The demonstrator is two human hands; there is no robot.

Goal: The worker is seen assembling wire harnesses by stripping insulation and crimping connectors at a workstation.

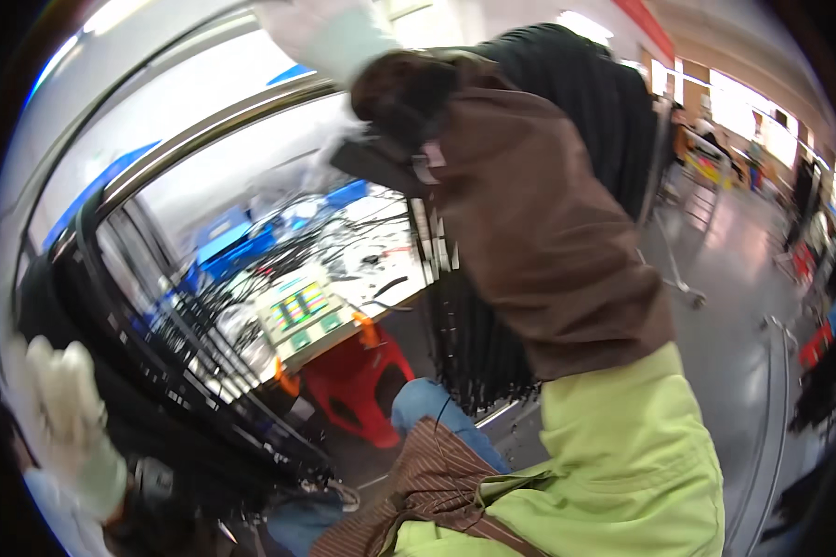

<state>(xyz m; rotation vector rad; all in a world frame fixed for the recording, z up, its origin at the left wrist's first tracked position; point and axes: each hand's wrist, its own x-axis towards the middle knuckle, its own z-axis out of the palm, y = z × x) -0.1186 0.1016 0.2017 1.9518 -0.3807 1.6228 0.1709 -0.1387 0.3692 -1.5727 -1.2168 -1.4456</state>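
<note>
My left hand point(70, 418), in a white glove, is at the far left with its fingers stretched upward. It is beside a thick bundle of black cables point(51, 311) hanging from a rack, and I see nothing in it. My right arm, in a brown sleeve cover point(548, 223), reaches up across the view. At its end my right hand point(330, 32), also in a white glove, is raised near the top edge. Its fingers are blurred and partly cut off, so whatever they hold is hidden. Behind that arm hangs another large black cable bundle point(576, 102).
Beyond the racks stands a cluttered worktable point(404, 288) with blue bins point(232, 243), tangled black cables and a panel with coloured strips point(299, 304). A red stool point(358, 390) is under its near edge. Metal rack legs point(683, 288) stand on the grey floor at right.
</note>
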